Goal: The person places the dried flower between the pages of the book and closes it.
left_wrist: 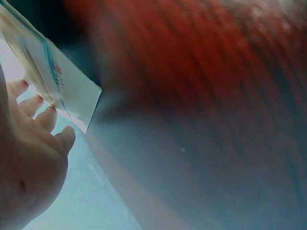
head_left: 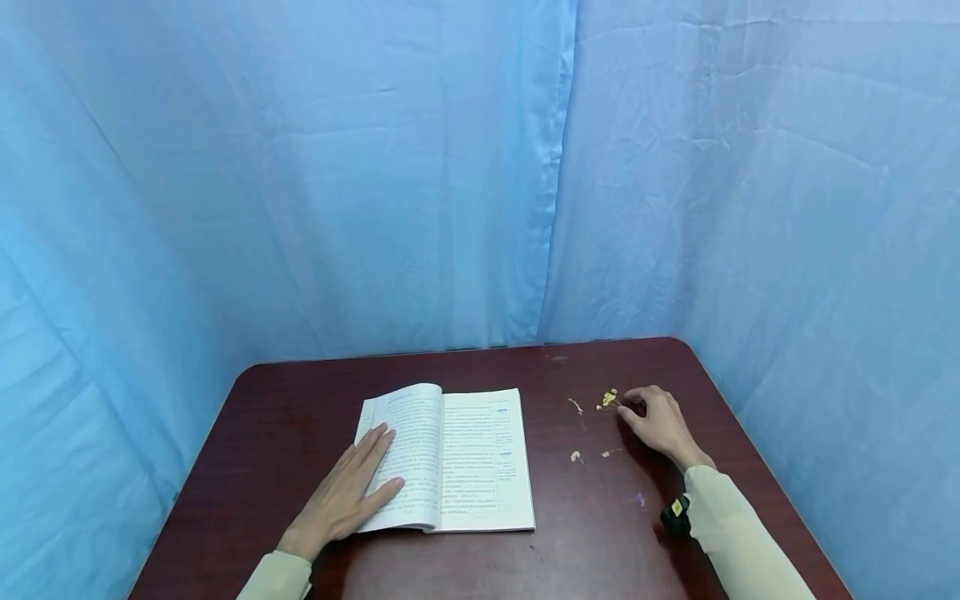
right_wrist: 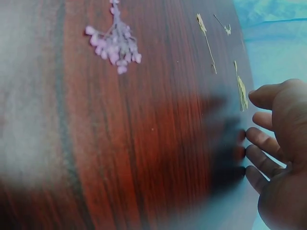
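Observation:
An open book (head_left: 480, 467) lies on the dark red table, its left-hand pages bowing up near the spine. My left hand (head_left: 341, 492) rests on the left page with its fingers extended and thumb apart; the left wrist view shows its fingertips along the page edges (left_wrist: 41, 72). On the right, my right hand (head_left: 660, 423) reaches down beside a yellow dried flower sprig (head_left: 609, 398), thumb and forefinger near its stem. A gap shows between thumb and forefinger, and the sprig (right_wrist: 241, 91) lies on the table in the right wrist view.
Between book and right hand lie a thin pale sprig (head_left: 576, 406) and two small pale flowers, one with a cream head (head_left: 576, 457), the other pinkish (head_left: 606, 454). A purple flower sprig (right_wrist: 115, 45) is nearer me. Blue curtains (head_left: 420, 183) surround the table (head_left: 585, 550).

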Action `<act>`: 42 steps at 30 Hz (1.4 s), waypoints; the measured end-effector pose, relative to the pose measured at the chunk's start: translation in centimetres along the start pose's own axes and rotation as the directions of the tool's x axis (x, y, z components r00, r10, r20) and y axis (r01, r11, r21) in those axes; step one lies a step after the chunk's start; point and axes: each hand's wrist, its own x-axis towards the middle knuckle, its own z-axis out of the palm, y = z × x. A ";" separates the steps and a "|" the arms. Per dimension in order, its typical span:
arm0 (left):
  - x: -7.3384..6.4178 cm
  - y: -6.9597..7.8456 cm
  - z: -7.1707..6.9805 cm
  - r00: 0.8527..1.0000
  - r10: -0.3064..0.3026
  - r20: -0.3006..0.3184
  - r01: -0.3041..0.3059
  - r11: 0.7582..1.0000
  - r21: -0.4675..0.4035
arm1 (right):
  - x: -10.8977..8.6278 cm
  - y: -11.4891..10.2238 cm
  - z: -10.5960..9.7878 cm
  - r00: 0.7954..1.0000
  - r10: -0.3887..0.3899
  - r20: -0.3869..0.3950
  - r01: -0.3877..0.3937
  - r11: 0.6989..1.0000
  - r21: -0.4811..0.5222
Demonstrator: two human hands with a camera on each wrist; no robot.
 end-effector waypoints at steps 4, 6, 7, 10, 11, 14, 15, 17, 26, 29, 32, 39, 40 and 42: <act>0.0 -0.1 0.1 1.000 -0.002 0.001 0.002 1.000 0.001 | 0.1 -0.1 0.2 1.000 0.021 -0.003 -0.021 1.000 0.001; -0.1 -0.2 0.1 1.000 -0.002 0.000 0.002 1.000 0.001 | 0.2 -0.2 0.3 1.000 0.029 -0.008 -0.029 1.000 0.001; -0.1 -0.2 0.2 1.000 -0.002 0.000 0.002 1.000 -0.001 | 0.2 -0.3 0.4 0.999 0.033 -0.009 -0.033 0.999 0.002; -0.2 -0.2 0.2 1.000 0.002 -0.004 -0.002 1.000 -0.002 | 0.3 -0.4 0.5 0.999 0.040 -0.012 -0.040 0.999 -0.003; -0.2 -0.2 0.2 1.000 0.002 -0.004 -0.002 1.000 -0.003 | 0.3 -0.4 0.5 0.999 0.040 -0.014 -0.040 0.999 -0.005; -0.2 -0.3 0.3 1.000 0.002 -0.006 -0.002 1.000 -0.005 | 0.3 -0.4 0.7 0.999 0.037 -0.020 -0.037 0.999 -0.011; -0.2 -0.2 0.3 1.000 0.002 -0.007 -0.002 1.000 -0.004 | 0.3 -0.4 0.7 0.999 0.036 -0.024 -0.037 0.999 -0.012; -0.2 -0.2 0.3 1.000 -0.002 -0.008 0.002 1.000 -0.010 | 0.3 -0.3 0.8 0.999 0.037 -0.034 -0.037 0.999 -0.015; -0.1 -0.4 0.3 1.000 -0.012 0.017 0.013 1.000 -0.009 | 0.6 0.1 1.3 0.996 0.020 -0.084 -0.023 0.999 -0.037; -0.1 -0.5 0.3 1.000 -0.011 0.020 0.012 1.000 -0.007 | 0.6 0.1 1.3 0.996 0.027 -0.087 -0.030 0.999 -0.037; 0.0 -0.5 0.3 1.000 -0.011 0.019 0.012 1.000 -0.006 | 0.7 0.0 1.3 0.996 0.038 -0.082 -0.041 0.999 -0.036; -0.1 -0.5 0.2 1.000 -0.018 0.017 0.019 1.000 -0.011 | 0.8 0.0 1.2 0.996 0.031 -0.082 -0.035 0.999 -0.041; -0.2 -0.5 0.2 1.000 -0.016 0.012 0.016 1.000 -0.008 | 0.8 -0.1 1.1 0.996 0.033 -0.080 -0.036 0.999 -0.041; -0.2 -0.5 0.2 1.000 -0.015 0.007 0.015 1.000 -0.007 | 0.8 -0.2 1.0 0.996 0.038 -0.074 -0.041 0.998 -0.040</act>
